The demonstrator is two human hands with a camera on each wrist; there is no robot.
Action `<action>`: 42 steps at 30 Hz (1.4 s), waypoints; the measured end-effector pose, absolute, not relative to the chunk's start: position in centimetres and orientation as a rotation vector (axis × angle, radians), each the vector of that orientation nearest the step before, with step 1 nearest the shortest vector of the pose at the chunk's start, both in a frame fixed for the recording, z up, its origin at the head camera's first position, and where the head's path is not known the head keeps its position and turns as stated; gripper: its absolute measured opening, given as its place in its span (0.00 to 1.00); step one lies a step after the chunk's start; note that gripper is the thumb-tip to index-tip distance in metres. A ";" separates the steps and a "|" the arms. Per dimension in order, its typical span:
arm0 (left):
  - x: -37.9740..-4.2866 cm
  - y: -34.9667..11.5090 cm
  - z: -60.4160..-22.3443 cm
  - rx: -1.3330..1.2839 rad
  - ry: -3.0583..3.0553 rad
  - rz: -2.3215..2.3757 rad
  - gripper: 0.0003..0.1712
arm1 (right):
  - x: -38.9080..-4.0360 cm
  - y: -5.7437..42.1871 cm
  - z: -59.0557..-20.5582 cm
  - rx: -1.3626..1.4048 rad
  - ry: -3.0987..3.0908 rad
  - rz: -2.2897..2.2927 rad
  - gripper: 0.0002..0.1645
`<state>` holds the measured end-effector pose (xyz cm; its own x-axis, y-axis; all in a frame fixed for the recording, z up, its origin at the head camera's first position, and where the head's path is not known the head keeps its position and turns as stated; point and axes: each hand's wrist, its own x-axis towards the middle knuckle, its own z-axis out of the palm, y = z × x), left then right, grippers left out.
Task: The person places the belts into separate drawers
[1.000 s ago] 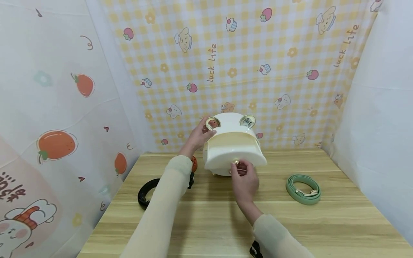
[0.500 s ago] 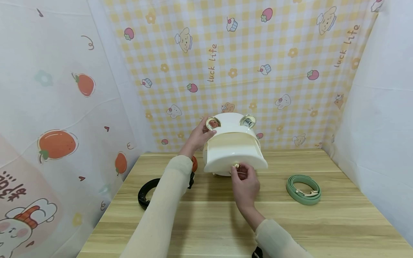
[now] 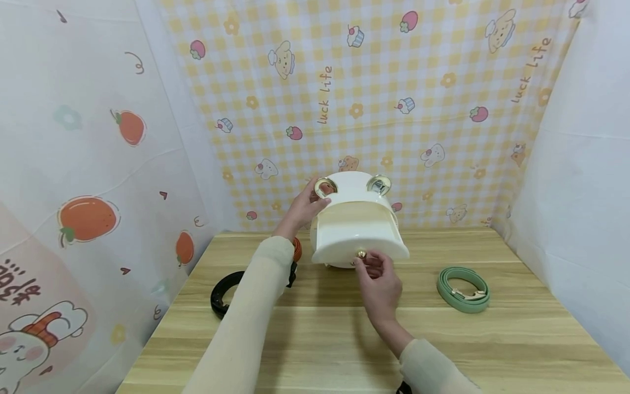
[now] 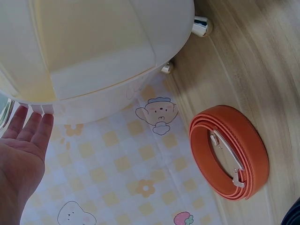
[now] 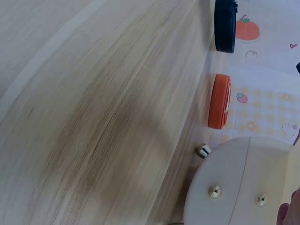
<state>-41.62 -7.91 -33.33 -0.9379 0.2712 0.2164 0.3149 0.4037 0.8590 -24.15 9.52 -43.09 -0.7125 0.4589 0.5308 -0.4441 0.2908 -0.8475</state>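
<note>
A white rounded storage box (image 3: 354, 186) with gold ring ears stands at the back of the table. Its rounded front lid (image 3: 354, 227) is tilted outward, leaving a gap above it. My left hand (image 3: 300, 210) holds the box's left side, thumb in front; the left wrist view shows straight fingers (image 4: 43, 129) against its surface. My right hand (image 3: 381, 287) is beside the lid's gold knob (image 3: 361, 254), fingers loosely bent. In the right wrist view the fingertips (image 5: 282, 212) stand just apart from this knob (image 5: 262, 200); a lower knob (image 5: 214, 191) also shows.
A coiled orange belt (image 4: 255, 154) lies left of the box, partly behind my left arm in the head view. A black coiled belt (image 3: 219, 295) is at the left, a green coiled belt (image 3: 462, 303) at the right. Patterned cloth (image 3: 354, 71) hangs behind the table.
The lid and its knob have come down slightly. My right hand has let go of the knob and shifted a little to the right. My left hand has stayed on the box.
</note>
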 end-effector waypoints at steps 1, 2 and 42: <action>-41.6 -7.9 -33.3 -0.545 -2.596 -1.602 0.46 | -24.1 9.8 -43.1 -0.008 -1.808 1.512 0.19; -41.6 -7.9 -33.3 -0.547 -2.595 -1.606 0.46 | -24.1 10.0 -43.1 -0.003 -1.808 1.504 0.19; -41.0 -8.0 -33.1 -0.546 -2.622 -1.588 0.46 | -23.3 25.6 -40.9 -0.228 -2.091 1.361 0.32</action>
